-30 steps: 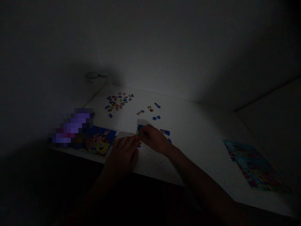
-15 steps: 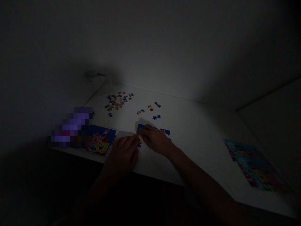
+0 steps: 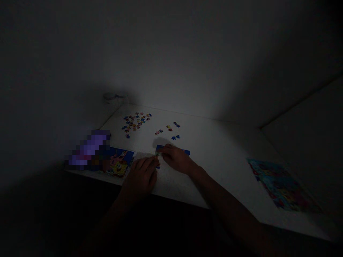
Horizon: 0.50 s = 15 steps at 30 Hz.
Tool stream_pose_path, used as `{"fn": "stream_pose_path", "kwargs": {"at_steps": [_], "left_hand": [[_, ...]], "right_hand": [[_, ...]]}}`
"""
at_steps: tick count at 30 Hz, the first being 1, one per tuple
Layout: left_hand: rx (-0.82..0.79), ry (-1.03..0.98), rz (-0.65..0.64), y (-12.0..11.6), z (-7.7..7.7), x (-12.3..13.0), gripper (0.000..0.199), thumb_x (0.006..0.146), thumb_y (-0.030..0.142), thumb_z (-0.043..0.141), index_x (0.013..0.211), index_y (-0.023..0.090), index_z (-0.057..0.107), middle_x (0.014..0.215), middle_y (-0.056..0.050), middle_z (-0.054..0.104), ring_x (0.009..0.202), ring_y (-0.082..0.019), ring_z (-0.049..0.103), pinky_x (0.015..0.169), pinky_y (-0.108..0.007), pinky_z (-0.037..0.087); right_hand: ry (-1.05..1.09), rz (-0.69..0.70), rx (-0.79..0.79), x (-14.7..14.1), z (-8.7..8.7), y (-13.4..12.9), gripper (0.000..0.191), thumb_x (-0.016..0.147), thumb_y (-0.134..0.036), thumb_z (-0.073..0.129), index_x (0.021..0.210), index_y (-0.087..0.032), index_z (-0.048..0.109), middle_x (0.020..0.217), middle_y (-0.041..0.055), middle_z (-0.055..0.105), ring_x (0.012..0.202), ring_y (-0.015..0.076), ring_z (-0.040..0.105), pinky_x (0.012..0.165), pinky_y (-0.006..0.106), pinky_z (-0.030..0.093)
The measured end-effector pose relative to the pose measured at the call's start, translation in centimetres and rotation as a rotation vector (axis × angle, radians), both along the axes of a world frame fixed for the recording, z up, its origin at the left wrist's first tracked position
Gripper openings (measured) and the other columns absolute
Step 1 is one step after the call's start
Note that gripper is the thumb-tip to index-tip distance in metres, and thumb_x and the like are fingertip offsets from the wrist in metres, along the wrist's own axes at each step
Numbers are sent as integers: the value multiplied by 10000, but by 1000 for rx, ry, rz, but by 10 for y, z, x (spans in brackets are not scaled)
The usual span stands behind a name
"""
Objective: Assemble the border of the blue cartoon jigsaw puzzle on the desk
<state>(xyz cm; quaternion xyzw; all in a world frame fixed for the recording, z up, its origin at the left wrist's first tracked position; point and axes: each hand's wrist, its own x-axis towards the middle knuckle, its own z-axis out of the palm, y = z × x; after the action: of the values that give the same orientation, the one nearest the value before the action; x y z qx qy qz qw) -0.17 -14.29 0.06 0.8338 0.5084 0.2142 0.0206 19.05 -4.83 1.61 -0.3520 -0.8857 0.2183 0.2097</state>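
A partly joined jigsaw puzzle (image 3: 159, 146), mostly blue where it shows, lies on the table under my hands. My right hand (image 3: 177, 159) reaches over it from the right, thumb and fingers closed on a small puzzle piece at the puzzle's left side. Close against those fingertips is my left hand (image 3: 140, 175), its fingers together and curled at the same edge, touching a piece with orange on it. My hands and the dim light hide much of the puzzle. Beyond lie several loose puzzle pieces (image 3: 176, 137), some in joined pairs.
A larger scatter of loose pieces (image 3: 134, 125) covers the table's back left. The printed picture sheet (image 3: 119, 162) lies left of my left hand, beside a blurred-out bright object (image 3: 89, 148). A teal assembled puzzle (image 3: 281, 185) is at the right. Walls border the table (image 3: 214, 142).
The view has shifted, so most things sit slightly lower. Both hands stay at the puzzle's left edge, with my right fingers moved only slightly.
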Motion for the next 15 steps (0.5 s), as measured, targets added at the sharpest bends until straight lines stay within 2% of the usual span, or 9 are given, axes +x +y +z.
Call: {"fn": "stream_pose_path", "kwargs": {"at_steps": [3, 8, 11, 15], "left_hand": [[9, -3, 0, -1, -1, -1, 351, 972, 225, 410, 1271, 184, 590, 1341, -90, 597, 1208, -252, 518, 1033, -450, 413], [0, -1, 19, -2, -4, -2, 380, 970, 248, 425, 1329, 201, 541, 1360, -76, 588, 1235, -244, 514, 1058, -441, 397], [-14, 17, 57, -2, -4, -2, 422, 971, 260, 420, 1377, 175, 500, 1391, -99, 565, 1269, -253, 496, 1084, -442, 376], [-10, 36, 72, -2, -1, -1, 433, 977, 278, 399, 1386, 174, 495, 1401, -118, 555, 1294, -271, 480, 1092, -470, 367]], "right_hand": [[184, -151, 28, 23, 0, 17, 300, 885, -152, 496, 1098, -200, 701, 995, 69, 672, 876, 174, 623, 815, 324, 489], [339, -559, 46, 83, 3, 39, 270, 829, -287, 523, 970, -183, 728, 930, 84, 699, 796, 198, 624, 745, 341, 496], [401, -701, 3, 110, -4, 25, 318, 826, -362, 513, 987, -174, 712, 941, 91, 708, 770, 200, 621, 736, 351, 503], [373, -711, -15, 115, -21, -18, 306, 830, -381, 529, 968, -171, 705, 915, 86, 705, 772, 201, 638, 740, 356, 520]]}}
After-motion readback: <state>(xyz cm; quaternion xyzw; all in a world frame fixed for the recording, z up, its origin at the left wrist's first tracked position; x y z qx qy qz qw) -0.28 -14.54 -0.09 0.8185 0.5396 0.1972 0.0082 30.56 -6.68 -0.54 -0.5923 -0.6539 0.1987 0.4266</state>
